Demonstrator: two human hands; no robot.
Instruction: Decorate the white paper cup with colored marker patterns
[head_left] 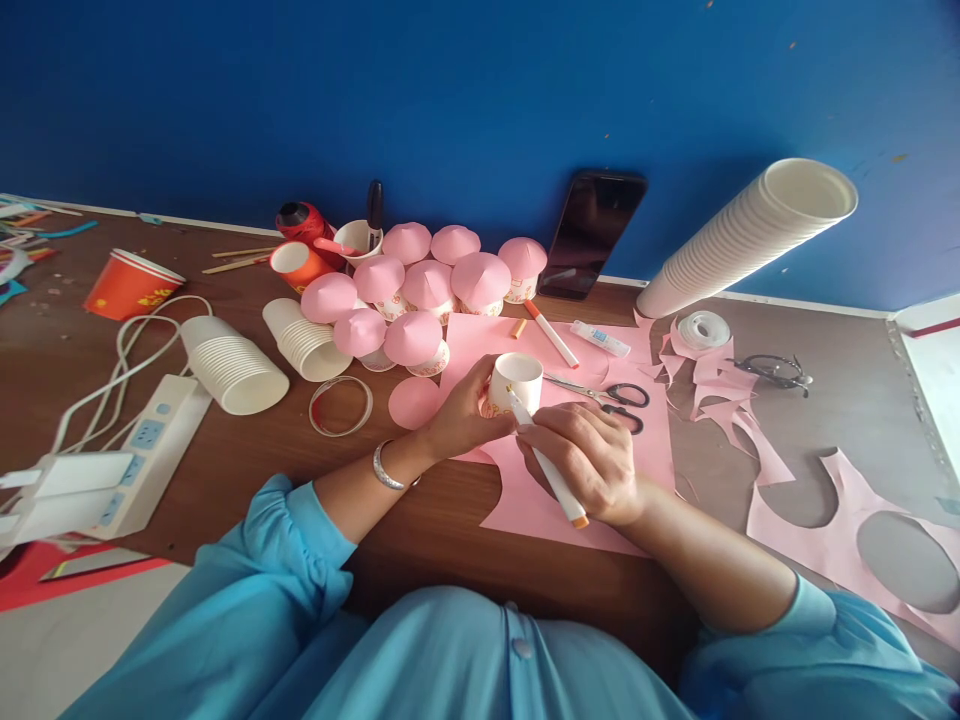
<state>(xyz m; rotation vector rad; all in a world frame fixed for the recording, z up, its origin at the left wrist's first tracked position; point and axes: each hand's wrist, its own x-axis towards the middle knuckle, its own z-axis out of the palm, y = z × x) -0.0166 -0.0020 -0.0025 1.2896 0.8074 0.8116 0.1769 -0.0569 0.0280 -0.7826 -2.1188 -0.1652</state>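
My left hand [471,408] is wrapped round a small white paper cup [519,375] with an orange pattern low on its side. In my right hand [589,460] is a white marker [553,470] with an orange end, its tip at the cup's wall. Pink paper [555,500] lies under both hands. Black-handled scissors [611,397] rest on it just beyond my right hand, near a capped marker [552,335], a loose orange-brown cap [519,328] and a glue tube [600,338]. A pink paper disc [415,402] is beside my left wrist.
Several small cups with pink cone tops [429,284] stand beyond. A phone [592,235] and a tall cup stack [750,235] lean on the blue wall. Left are cup stacks [232,365], a tape ring [340,406] and a power strip [154,455]. Paper scraps [847,510] lie right.
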